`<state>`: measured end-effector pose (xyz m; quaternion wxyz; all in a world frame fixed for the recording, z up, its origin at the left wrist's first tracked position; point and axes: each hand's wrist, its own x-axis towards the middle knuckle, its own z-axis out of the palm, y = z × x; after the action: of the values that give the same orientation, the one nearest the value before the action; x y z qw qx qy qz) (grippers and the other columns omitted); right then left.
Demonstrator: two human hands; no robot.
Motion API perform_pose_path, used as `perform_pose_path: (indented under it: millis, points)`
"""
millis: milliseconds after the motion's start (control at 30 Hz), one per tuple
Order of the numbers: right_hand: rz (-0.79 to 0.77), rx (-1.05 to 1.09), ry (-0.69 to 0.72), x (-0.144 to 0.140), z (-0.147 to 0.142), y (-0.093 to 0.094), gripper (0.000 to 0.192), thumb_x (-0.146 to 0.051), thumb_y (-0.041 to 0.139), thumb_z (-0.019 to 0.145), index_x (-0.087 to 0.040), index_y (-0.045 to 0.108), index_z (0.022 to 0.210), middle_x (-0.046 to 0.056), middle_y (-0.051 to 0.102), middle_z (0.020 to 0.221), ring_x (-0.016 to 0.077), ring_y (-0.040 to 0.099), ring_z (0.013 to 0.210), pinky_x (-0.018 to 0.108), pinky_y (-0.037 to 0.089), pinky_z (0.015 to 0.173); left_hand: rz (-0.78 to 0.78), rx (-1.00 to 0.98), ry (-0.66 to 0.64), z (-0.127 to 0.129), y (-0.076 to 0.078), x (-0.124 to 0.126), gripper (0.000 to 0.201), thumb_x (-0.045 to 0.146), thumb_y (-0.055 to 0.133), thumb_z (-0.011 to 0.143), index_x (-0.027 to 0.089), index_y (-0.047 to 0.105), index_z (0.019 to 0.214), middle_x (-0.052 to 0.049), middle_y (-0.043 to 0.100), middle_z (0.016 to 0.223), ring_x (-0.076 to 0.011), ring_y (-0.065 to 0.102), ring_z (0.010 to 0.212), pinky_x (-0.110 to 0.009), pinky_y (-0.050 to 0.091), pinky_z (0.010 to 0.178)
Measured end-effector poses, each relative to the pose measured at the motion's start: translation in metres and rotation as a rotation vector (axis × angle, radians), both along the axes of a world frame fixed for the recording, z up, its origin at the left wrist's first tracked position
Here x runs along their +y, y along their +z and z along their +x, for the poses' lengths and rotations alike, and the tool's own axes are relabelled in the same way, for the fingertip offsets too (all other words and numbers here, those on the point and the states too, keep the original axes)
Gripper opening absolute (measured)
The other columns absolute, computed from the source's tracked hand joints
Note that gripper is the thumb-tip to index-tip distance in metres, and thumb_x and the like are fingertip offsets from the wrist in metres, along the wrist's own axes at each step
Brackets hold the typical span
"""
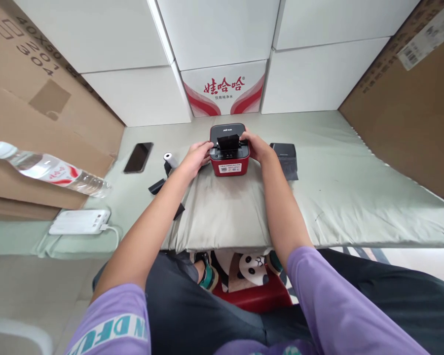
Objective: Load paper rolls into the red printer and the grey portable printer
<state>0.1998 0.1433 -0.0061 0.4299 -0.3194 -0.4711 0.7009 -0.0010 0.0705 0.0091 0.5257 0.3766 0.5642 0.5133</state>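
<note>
A small red device with a black top (229,166) stands on the grey-green cloth (336,197) in front of me. A black part stands up in the middle of its top. My left hand (196,157) grips the device's left side, fingertips on the black top. My right hand (257,146) holds its right side. A white paper roll (169,159) and black flat pieces (157,186) lie just left of my left forearm.
A black phone (138,157) lies at the left. A black flat unit (285,158) sits right of the device. A water bottle (48,169) and white power bank (79,222) are at the left edge. White cartons (222,88) and cardboard walls (403,108) close in the back and sides.
</note>
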Motion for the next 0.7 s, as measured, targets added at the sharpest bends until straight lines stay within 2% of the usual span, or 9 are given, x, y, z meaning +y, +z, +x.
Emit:
perform_pose_path:
  millis: [100,200,400,700]
  points:
    - [0.030,0.063,-0.032,0.003,-0.004,-0.008,0.050,-0.025,0.060,0.057,-0.025,0.054,0.106,-0.002,0.060,0.085,0.0176,0.056,0.081,0.026,0.045,0.066,-0.008,0.016,0.014,0.003,0.006,-0.003,0.004,0.019,0.066,0.090,0.019,0.066,0.086,0.002,0.068,0.076,-0.0079,0.061,0.061,-0.016,0.049,0.061]
    - [0.066,0.137,-0.131,0.008,-0.011,-0.021,0.048,-0.030,0.059,0.060,-0.026,0.054,0.107,-0.001,0.064,0.094,0.0195,0.061,0.093,0.029,0.049,0.075,-0.032,0.016,0.028,0.005,0.011,-0.005,0.005,0.015,0.065,0.091,0.018,0.066,0.088,0.002,0.068,0.076,-0.0077,0.061,0.061,-0.017,0.050,0.063]
    - [0.103,0.242,-0.293,0.016,-0.024,-0.035,0.056,-0.024,0.054,0.058,-0.022,0.055,0.114,0.002,0.066,0.105,0.0175,0.059,0.097,0.030,0.051,0.085,-0.031,0.011,0.025,0.002,0.010,-0.004,0.007,0.012,0.063,0.092,0.017,0.068,0.096,0.001,0.070,0.081,-0.0069,0.064,0.063,-0.017,0.053,0.067]
    - [0.174,0.025,-0.305,0.006,-0.021,-0.029,0.040,-0.037,0.058,0.078,-0.025,0.052,0.117,0.002,0.065,0.115,0.0200,0.061,0.115,0.030,0.052,0.090,-0.008,0.067,0.026,0.000,0.004,-0.002,0.017,0.013,0.068,0.083,0.018,0.070,0.100,0.000,0.070,0.083,-0.0099,0.067,0.070,-0.022,0.057,0.075]
